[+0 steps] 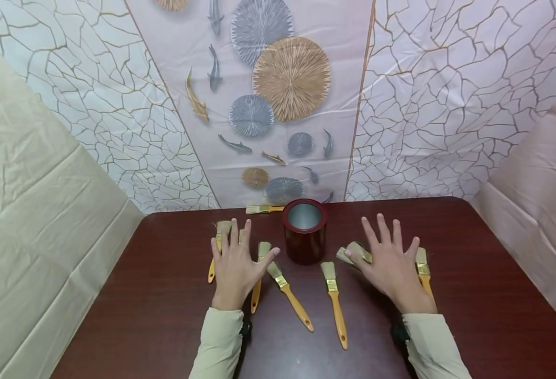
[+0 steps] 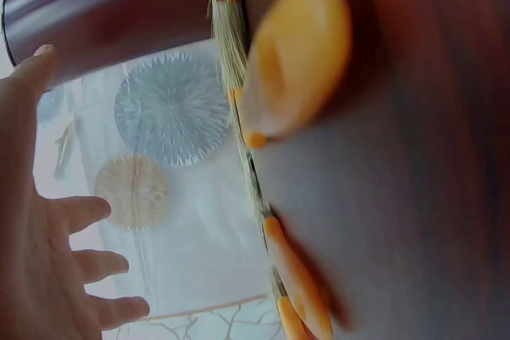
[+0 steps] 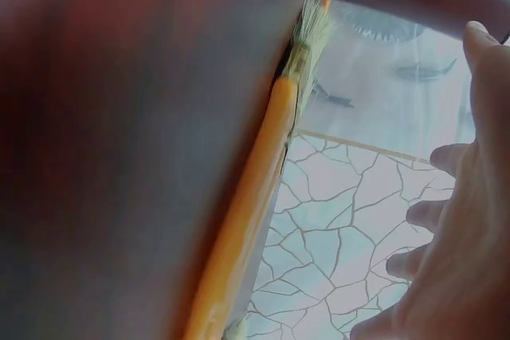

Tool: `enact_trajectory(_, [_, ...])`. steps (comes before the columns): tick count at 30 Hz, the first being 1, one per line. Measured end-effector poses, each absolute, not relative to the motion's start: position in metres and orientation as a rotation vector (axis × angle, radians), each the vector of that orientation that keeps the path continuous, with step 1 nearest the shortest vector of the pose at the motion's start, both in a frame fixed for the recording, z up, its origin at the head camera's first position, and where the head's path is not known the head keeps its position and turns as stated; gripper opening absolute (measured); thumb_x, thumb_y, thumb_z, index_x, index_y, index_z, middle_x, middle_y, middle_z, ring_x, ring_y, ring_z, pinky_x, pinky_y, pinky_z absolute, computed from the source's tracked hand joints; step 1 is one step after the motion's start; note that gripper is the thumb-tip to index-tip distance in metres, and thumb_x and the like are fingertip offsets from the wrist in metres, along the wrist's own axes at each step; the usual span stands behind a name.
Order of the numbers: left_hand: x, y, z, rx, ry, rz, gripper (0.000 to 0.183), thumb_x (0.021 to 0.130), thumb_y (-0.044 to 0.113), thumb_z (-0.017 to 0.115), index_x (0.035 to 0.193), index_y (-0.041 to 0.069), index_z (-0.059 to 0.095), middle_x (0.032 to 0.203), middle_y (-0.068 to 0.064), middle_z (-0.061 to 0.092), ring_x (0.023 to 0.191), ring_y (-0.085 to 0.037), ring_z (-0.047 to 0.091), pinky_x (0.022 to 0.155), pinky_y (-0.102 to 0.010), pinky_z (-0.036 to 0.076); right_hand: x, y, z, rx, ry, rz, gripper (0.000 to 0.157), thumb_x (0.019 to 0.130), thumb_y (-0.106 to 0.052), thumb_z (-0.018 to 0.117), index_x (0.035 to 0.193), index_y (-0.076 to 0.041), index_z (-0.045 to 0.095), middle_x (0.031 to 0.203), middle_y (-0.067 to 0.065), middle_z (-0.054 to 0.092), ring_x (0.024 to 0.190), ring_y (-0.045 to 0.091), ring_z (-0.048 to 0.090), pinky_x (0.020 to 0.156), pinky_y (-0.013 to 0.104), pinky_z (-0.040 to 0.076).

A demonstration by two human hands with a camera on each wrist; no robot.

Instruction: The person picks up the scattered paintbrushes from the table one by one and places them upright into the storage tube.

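My left hand (image 1: 236, 268) hovers with spread fingers over paintbrushes on the left; nothing is in it. Partly under it lie one paintbrush (image 1: 256, 296) and, further left, another paintbrush (image 1: 212, 269). My right hand (image 1: 393, 266), fingers also splayed and holding nothing, is above the table on the right. It partly covers bristle heads (image 1: 351, 253) beside its thumb and a paintbrush (image 1: 423, 266) at its outer side. Between the hands lie a slanted paintbrush (image 1: 291, 300) and a nearly straight paintbrush (image 1: 336, 308). Behind them stands a dark red cylindrical container (image 1: 305, 239), its mouth facing up.
One more paintbrush (image 1: 261, 209) lies at the table's back edge, left of the container. The dark red-brown table (image 1: 164, 316) meets a patterned cloth backdrop (image 1: 401, 131). Beige cloth (image 1: 46, 221) hangs at both sides.
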State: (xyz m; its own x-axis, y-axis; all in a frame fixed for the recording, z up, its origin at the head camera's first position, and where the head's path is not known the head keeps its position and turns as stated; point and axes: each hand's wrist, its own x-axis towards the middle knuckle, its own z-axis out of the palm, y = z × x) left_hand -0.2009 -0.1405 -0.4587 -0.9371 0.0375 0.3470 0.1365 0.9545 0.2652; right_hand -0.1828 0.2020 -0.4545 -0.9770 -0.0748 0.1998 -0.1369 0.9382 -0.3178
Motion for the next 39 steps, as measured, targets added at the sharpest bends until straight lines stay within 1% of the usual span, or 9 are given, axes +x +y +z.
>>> enact_trajectory(5, [-0.199,-0.132,-0.455,-0.171,-2.739,-0.535,0.105,0.089,0.085,0.054,0.166,0.017,0.036,0.171,-0.018,0.031,0.155,-0.044,0.032,0.122,-0.069,0.020,-0.171,0.195,-0.453,0.169,-2.919,0.501,0.095,0.100,-0.070,0.055,0.170,-0.016,0.022,0.173,0.026,0.013,0.157,0.058,0.005,0.109,0.088,0.002])
enact_trajectory(10, [-0.199,-0.122,-0.447,-0.246,-2.736,-0.713,0.104,0.089,0.083,0.057,0.167,0.017,0.035,0.171,-0.013,0.033,0.156,-0.040,0.033,0.124,-0.065,0.024,-0.161,0.188,-0.448,0.172,-2.965,0.536,0.092,0.100,-0.060,0.064,0.170,-0.017,0.022,0.173,0.027,0.014,0.156,0.058,0.008,0.109,0.088,0.006])
enact_trajectory(15, [-0.197,-0.109,-0.436,-0.296,-2.702,-1.007,0.102,0.089,0.081,0.062,0.168,0.026,0.030,0.171,-0.006,0.034,0.154,-0.036,0.037,0.118,-0.065,0.035,-0.151,0.185,-0.443,0.160,-2.983,0.573,0.089,0.100,-0.046,0.071,0.169,-0.014,0.025,0.171,0.029,0.018,0.153,0.059,0.015,0.111,0.085,0.014])
enact_trajectory(19, [-0.198,-0.101,-0.433,-0.352,-2.633,-1.198,0.096,0.091,0.075,0.065,0.168,0.031,0.028,0.169,-0.002,0.035,0.151,-0.030,0.042,0.112,-0.062,0.044,-0.142,0.183,-0.443,0.177,-2.970,0.566,0.085,0.100,-0.040,0.073,0.167,-0.010,0.030,0.167,0.032,0.026,0.148,0.060,0.028,0.109,0.081,0.028])
enact_trajectory(24, [-0.206,-0.091,-0.433,-0.421,-2.583,-1.358,0.090,0.094,0.065,0.068,0.168,0.032,0.028,0.169,-0.003,0.034,0.154,-0.029,0.037,0.116,-0.064,0.039,-0.129,0.181,-0.450,0.172,-2.950,0.622,0.080,0.100,-0.035,0.075,0.164,-0.006,0.037,0.156,0.036,0.040,0.135,0.058,0.045,0.098,0.073,0.045])
enact_trajectory(27, [-0.214,-0.086,-0.435,-0.440,-2.575,-1.434,0.089,0.094,0.062,0.071,0.167,0.033,0.029,0.170,-0.001,0.031,0.156,-0.027,0.034,0.118,-0.065,0.035,-0.123,0.178,-0.454,0.155,-2.965,0.678,0.079,0.099,-0.034,0.076,0.162,-0.004,0.039,0.146,0.036,0.047,0.129,0.055,0.049,0.095,0.069,0.047])
enact_trajectory(32, [-0.227,-0.077,-0.437,-0.440,-2.527,-1.548,0.090,0.092,0.059,0.075,0.166,0.034,0.030,0.170,0.002,0.029,0.152,-0.025,0.039,0.116,-0.059,0.040,-0.118,0.174,-0.453,0.095,-3.040,0.787,0.073,0.100,-0.033,0.075,0.155,0.004,0.045,0.139,0.035,0.053,0.126,0.052,0.055,0.097,0.067,0.048])
enact_trajectory(36, [-0.236,-0.069,-0.438,-0.470,-2.492,-1.551,0.089,0.091,0.058,0.077,0.165,0.034,0.033,0.170,0.003,0.031,0.150,-0.026,0.042,0.111,-0.058,0.046,-0.115,0.170,-0.450,0.020,-3.027,0.940,0.055,0.099,-0.031,0.076,0.136,0.005,0.059,0.104,0.018,0.067,0.092,0.034,0.068,0.081,0.051,0.054])
enact_trajectory(39, [-0.239,-0.064,-0.439,-0.500,-2.483,-1.529,0.090,0.090,0.056,0.079,0.165,0.033,0.035,0.170,0.003,0.032,0.150,-0.026,0.042,0.108,-0.058,0.047,-0.110,0.168,-0.450,-0.060,-3.015,1.091,0.045,0.099,-0.031,0.077,0.124,0.003,0.063,0.079,0.000,0.061,0.069,0.015,0.057,0.068,0.039,0.048])
